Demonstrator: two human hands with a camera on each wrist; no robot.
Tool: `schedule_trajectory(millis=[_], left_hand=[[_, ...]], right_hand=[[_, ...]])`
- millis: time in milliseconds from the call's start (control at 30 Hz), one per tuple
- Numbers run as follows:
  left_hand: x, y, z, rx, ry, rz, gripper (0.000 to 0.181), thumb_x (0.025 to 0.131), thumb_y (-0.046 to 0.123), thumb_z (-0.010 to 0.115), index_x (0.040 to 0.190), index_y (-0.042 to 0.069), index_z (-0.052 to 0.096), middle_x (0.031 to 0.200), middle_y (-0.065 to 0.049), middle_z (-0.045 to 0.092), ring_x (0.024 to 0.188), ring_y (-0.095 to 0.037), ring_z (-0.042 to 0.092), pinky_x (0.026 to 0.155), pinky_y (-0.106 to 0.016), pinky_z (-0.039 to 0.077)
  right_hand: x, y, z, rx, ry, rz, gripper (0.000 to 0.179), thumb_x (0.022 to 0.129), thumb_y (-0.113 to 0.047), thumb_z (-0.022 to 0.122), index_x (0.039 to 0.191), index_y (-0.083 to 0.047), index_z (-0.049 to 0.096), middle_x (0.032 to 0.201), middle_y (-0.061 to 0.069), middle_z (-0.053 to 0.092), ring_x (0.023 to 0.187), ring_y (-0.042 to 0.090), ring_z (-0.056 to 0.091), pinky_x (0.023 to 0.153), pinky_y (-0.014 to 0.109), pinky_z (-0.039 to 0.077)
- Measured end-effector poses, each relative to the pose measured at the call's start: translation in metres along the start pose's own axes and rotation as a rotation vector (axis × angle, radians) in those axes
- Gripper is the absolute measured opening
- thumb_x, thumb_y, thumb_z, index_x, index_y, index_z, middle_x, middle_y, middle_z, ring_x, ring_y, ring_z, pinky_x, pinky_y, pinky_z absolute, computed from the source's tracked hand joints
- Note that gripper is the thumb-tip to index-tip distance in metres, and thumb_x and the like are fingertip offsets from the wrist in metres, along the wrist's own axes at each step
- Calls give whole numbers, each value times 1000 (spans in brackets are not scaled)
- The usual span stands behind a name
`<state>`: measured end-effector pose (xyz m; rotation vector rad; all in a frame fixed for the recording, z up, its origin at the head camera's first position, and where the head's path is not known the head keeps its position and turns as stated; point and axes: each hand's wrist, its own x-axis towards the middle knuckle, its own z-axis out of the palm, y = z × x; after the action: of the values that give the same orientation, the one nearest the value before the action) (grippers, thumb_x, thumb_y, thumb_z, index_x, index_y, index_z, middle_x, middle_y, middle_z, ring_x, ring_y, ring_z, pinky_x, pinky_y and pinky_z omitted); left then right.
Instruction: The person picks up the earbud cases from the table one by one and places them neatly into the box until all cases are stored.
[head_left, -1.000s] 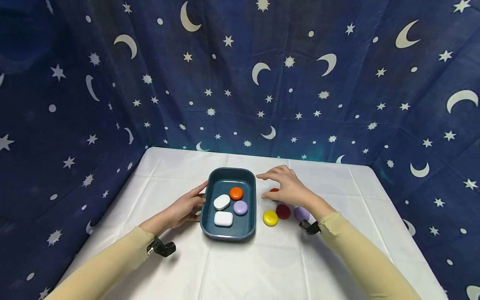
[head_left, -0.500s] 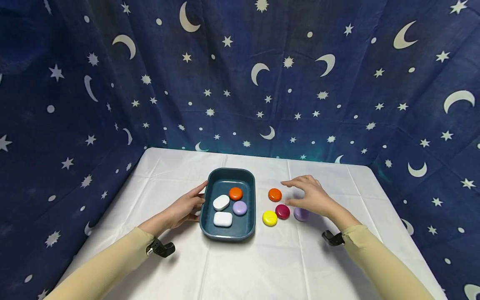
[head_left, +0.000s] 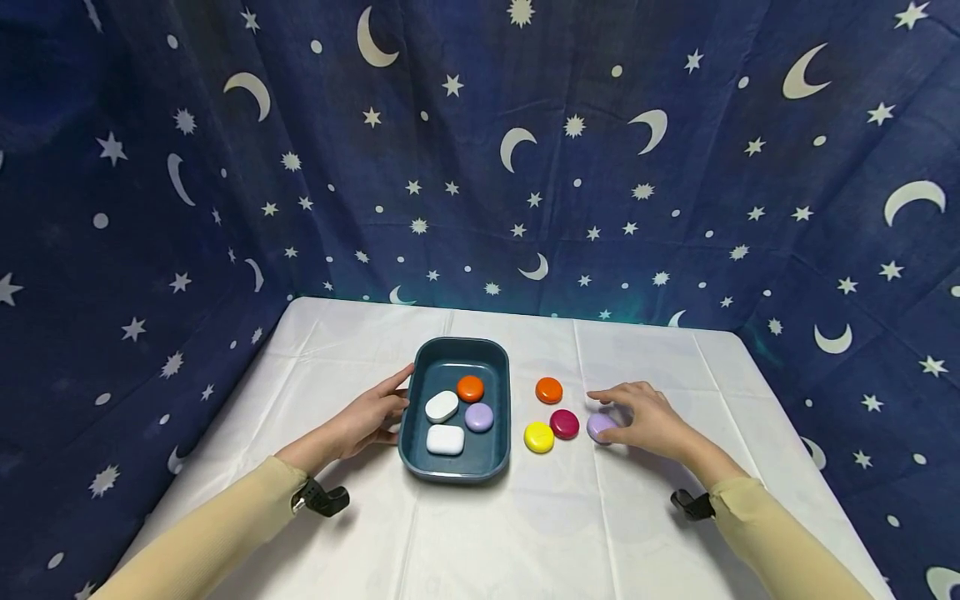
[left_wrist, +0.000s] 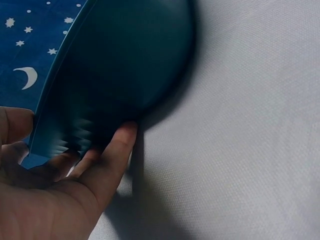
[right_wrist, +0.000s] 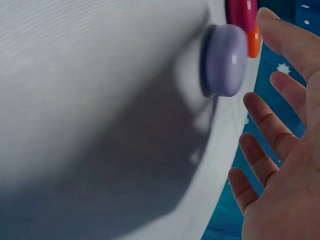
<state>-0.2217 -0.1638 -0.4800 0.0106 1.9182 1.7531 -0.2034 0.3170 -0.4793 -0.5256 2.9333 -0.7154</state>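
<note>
My left hand (head_left: 372, 418) rests its fingertips (left_wrist: 127, 132) along the left outer wall of a dark teal rectangular tray (head_left: 456, 477). In the tray lie an orange disc (head_left: 470, 388), a lavender disc (head_left: 479, 417), a white oval piece (head_left: 442, 407) and a white rounded-rectangle piece (head_left: 446, 440), all smooth and glossy. Over a second lavender disc (head_left: 600, 427) on the table, my right hand (head_left: 651, 421) is spread, thumb and fingers to either side of it. In the right wrist view the fingers are extended and that disc (right_wrist: 227, 60) sits apart from them on the cloth.
Between the tray and my right hand lie a yellow disc (head_left: 539, 437), a crimson disc (head_left: 564, 424) touching or close beside it, and another orange disc (head_left: 549, 390). White cloth (head_left: 517, 533) covers the table. A dark blue curtain (head_left: 450, 167) with moons and stars stands behind.
My right hand has moved from beside the tray rightward and toward me, past the orange disc, to the lavender disc. The left hand and tray hold their place.
</note>
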Motion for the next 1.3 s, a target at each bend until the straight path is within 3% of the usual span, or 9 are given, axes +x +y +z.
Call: schedule_trajectory(millis=[233, 700, 1067, 1300], left_hand=[[-1, 0, 0, -5, 2, -3, 70, 103, 13, 47, 164, 36, 22, 163, -20, 29, 130, -35, 51, 74, -41, 53], [1, -3, -2, -13, 2, -7, 69, 103, 13, 46, 164, 36, 22, 164, -19, 28, 130, -34, 50, 75, -40, 54], [0, -2, -2, -12, -2, -7, 70, 103, 13, 47, 164, 37, 23, 163, -19, 29, 125, -32, 53, 74, -40, 53], [0, -1, -1, -15, -2, -6, 69, 103, 13, 46, 164, 37, 23, 161, -18, 32, 124, -31, 54, 74, -39, 53]], right_hand=[[-4, 9, 11, 0, -28, 36, 71, 74, -42, 91, 138, -26, 66, 122, 0, 65, 115, 28, 48, 93, 50, 36], [-3, 17, 17, 24, -46, 40, 67, 74, -43, 91, 135, -28, 67, 123, 1, 64, 116, 29, 47, 93, 52, 35], [-3, 23, 16, 46, -62, 22, 61, 74, -44, 91, 130, -31, 69, 123, -2, 64, 115, 27, 47, 96, 55, 33], [2, 17, 9, 121, -64, 64, 59, 78, -37, 90, 131, -25, 70, 125, 2, 65, 116, 28, 46, 94, 51, 38]])
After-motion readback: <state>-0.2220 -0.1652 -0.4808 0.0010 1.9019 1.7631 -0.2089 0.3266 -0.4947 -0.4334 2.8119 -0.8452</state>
